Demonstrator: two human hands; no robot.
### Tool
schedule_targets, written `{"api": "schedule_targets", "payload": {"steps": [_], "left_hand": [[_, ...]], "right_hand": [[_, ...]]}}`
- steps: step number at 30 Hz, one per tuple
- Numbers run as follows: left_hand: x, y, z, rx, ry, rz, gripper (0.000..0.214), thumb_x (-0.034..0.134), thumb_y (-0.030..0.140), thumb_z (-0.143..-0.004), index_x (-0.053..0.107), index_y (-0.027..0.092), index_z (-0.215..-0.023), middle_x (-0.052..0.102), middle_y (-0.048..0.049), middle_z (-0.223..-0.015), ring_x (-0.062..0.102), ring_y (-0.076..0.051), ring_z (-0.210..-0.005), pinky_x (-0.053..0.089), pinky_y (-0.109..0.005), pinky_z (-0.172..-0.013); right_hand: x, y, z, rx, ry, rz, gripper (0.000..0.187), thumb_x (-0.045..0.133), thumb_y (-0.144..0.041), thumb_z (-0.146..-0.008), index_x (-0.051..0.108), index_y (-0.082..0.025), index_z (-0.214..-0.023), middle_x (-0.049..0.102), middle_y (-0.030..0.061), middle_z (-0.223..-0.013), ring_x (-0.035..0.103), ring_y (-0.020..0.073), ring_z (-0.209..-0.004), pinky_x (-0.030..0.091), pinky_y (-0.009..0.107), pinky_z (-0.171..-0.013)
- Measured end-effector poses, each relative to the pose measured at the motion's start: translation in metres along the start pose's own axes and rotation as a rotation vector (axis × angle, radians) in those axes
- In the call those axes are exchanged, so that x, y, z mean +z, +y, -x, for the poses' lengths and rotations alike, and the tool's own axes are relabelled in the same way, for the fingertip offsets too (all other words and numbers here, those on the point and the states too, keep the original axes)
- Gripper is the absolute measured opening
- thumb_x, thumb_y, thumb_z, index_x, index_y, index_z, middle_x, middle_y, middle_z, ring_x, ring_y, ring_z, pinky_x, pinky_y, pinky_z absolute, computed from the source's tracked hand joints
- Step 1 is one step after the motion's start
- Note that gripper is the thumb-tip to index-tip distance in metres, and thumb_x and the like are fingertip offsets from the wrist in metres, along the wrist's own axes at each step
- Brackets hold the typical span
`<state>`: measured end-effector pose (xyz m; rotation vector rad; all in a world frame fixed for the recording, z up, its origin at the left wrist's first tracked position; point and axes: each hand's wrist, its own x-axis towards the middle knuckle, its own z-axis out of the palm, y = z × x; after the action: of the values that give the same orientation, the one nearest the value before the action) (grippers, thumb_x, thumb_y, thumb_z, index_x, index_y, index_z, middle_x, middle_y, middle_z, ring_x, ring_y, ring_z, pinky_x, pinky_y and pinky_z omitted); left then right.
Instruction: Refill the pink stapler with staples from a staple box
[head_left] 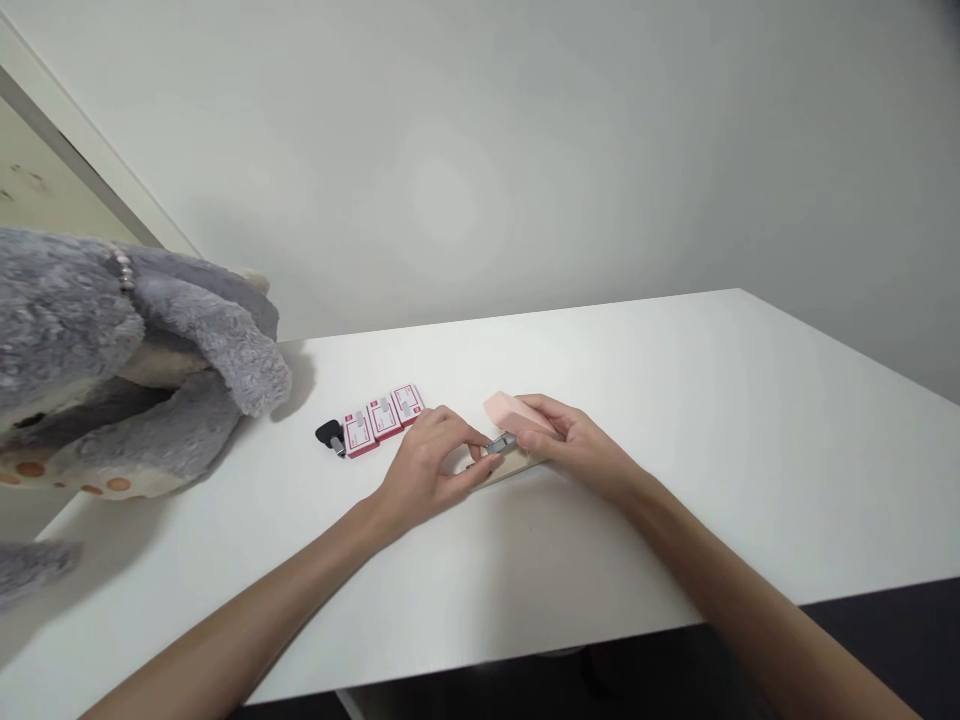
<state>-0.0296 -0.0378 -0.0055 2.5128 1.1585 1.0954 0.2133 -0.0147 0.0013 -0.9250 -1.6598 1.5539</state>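
Observation:
A stapler with a pink cover (517,412) lies opened on the table, its cover raised off the metal magazine (501,443) and pale base (514,466). My right hand (574,440) is closed around the cover, thumb near the magazine. From the other side, my left hand (439,462) pinches the stapler's left end, thumb along the base and index finger by the magazine. Any staples between those fingers are too small to tell. Several red-and-white small boxes (385,420) stand in a row left of my left hand, small grey strips on top. Beside them lies a black staple remover (330,436).
A large grey plush toy (187,420) sits at the table's left side, one limb reaching over the surface. The white table (637,360) meets a plain wall (480,180) at the back. Its front edge runs below my forearms.

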Motion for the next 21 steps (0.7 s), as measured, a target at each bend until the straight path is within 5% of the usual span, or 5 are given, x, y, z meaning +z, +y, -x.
{"api": "schedule_targets", "payload": {"steps": [9, 14, 21], "left_hand": [[-0.0025, 0.0005, 0.0016, 0.093, -0.104, -0.017, 0.025, 0.077, 0.045, -0.096, 0.067, 0.023, -0.099, 0.073, -0.001, -0.086, 0.065, -0.019, -0.085, 0.047, -0.036, -0.081], [-0.0011, 0.0046, 0.0004, 0.158, -0.07, -0.016, 0.011, 0.064, 0.024, -0.099, 0.065, 0.024, -0.11, 0.073, -0.003, -0.095, 0.065, -0.019, -0.086, 0.05, -0.035, -0.08], [0.0002, 0.0054, 0.0006, 0.199, -0.087, -0.119, 0.021, 0.054, 0.015, -0.097, 0.069, 0.025, -0.11, 0.073, -0.0058, -0.101, 0.063, -0.019, -0.084, 0.051, -0.037, -0.077]], "right_hand": [[0.0003, 0.0045, -0.0014, -0.05, -0.164, -0.109, 0.048, 0.073, -0.051, -0.097, 0.066, -0.027, -0.138, 0.074, 0.0085, -0.134, 0.069, 0.0264, -0.127, 0.053, 0.043, -0.11], [-0.0006, 0.0021, -0.0009, -0.072, -0.203, -0.136, 0.048, 0.073, -0.05, -0.098, 0.066, -0.026, -0.138, 0.073, 0.0088, -0.133, 0.068, 0.0266, -0.128, 0.053, 0.044, -0.111], [-0.0004, 0.0035, -0.003, -0.062, -0.23, -0.166, 0.047, 0.075, -0.049, -0.095, 0.068, -0.026, -0.135, 0.072, 0.0089, -0.134, 0.068, 0.0271, -0.128, 0.054, 0.044, -0.11]]}}
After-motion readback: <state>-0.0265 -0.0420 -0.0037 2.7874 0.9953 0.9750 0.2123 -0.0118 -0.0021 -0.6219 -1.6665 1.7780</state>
